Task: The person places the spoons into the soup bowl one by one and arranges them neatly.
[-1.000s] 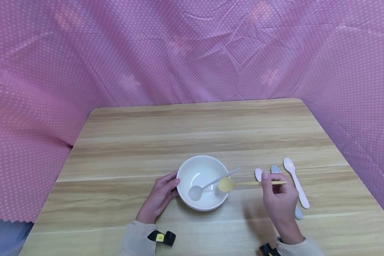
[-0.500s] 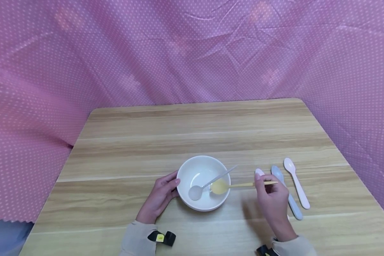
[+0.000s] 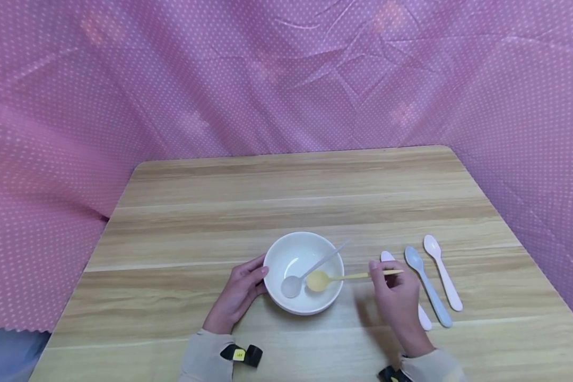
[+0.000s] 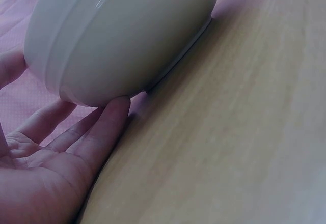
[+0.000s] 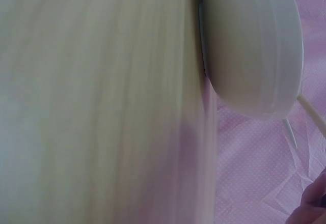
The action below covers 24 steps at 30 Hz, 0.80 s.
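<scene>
A white bowl (image 3: 298, 249) stands on the table, my left hand (image 3: 241, 292) gripping its left side. The thumb lies at the rim, and in the left wrist view the fingers (image 4: 109, 127) press the bowl's outer wall low down. Inside the bowl a pale grey-white spoon (image 3: 292, 287) leans, its handle crossing the right rim. My right hand (image 3: 398, 300) pinches a yellow spoon (image 3: 318, 281) by the handle, its head inside the bowl beside the other spoon. In the right wrist view only a bit of my right hand (image 5: 311, 201) shows at the lower right corner.
Right of the bowl lie a blue spoon (image 3: 427, 286) and a pale pink spoon (image 3: 446, 278). Another pale pink spoon (image 3: 424, 318) is partly hidden by my right hand. Pink dotted cloth (image 3: 286, 79) hangs behind the wooden table (image 3: 286, 196).
My right hand has moved left, bringing the yellow spoon's head from the right rim further into the bowl. The grey-white spoon's handle has swung slightly. My left hand and the bowl stay put.
</scene>
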{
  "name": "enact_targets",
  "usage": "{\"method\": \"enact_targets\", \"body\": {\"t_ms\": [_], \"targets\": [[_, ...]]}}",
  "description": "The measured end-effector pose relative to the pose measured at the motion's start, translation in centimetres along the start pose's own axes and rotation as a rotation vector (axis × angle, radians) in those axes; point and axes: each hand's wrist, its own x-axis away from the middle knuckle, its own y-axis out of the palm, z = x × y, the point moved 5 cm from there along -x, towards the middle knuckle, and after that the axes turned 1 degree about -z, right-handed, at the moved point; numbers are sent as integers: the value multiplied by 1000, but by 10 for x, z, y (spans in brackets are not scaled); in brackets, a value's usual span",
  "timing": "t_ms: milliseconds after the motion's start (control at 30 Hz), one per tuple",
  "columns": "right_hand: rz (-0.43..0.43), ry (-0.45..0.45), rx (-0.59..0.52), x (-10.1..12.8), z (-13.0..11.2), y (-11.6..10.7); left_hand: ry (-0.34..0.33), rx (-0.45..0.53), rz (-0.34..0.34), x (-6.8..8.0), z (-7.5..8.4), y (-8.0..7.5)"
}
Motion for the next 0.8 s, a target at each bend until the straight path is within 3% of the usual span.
{"method": "enact_targets", "body": {"t_ms": [167,333,567,800], "targets": [[-50,73,17,0,0,6,-2,3,2,0,0,0],[-97,103,43,1,-21,10,1,-1,0,1,0,0],[-192,198,106,2,10,18,3,-6,-3,0,1,0],[-236,192,128,2,7,24,8,-3,-10,0,1,0]]}}
